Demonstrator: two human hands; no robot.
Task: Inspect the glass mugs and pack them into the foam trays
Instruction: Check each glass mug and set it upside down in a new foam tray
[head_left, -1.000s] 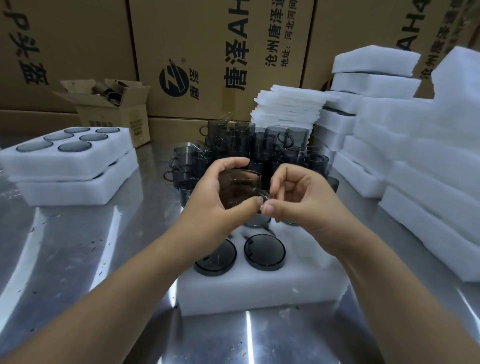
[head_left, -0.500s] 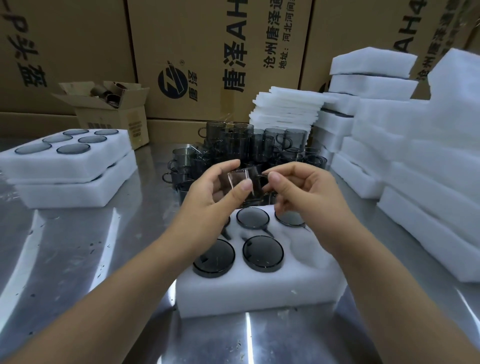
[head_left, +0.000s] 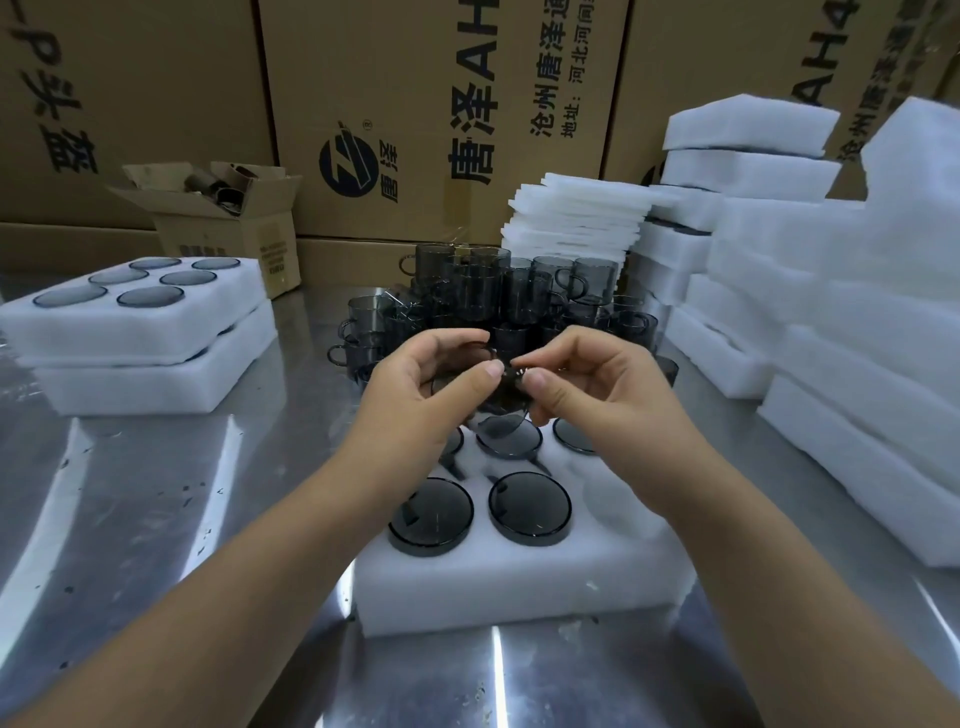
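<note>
Both hands held the smoky glass mug (head_left: 503, 404) over the far row of the foam tray (head_left: 519, 587). The left hand (head_left: 431, 389) curled round its body, and the right hand (head_left: 597, 395) pinched its handle with thumb and forefinger. Compared with half a second earlier, the mug had rolled, showing less side wall.

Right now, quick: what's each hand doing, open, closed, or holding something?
Left hand: closed, fingers curled round a glass mug.
Right hand: closed, pinching the same mug, apparently at its handle.
</note>
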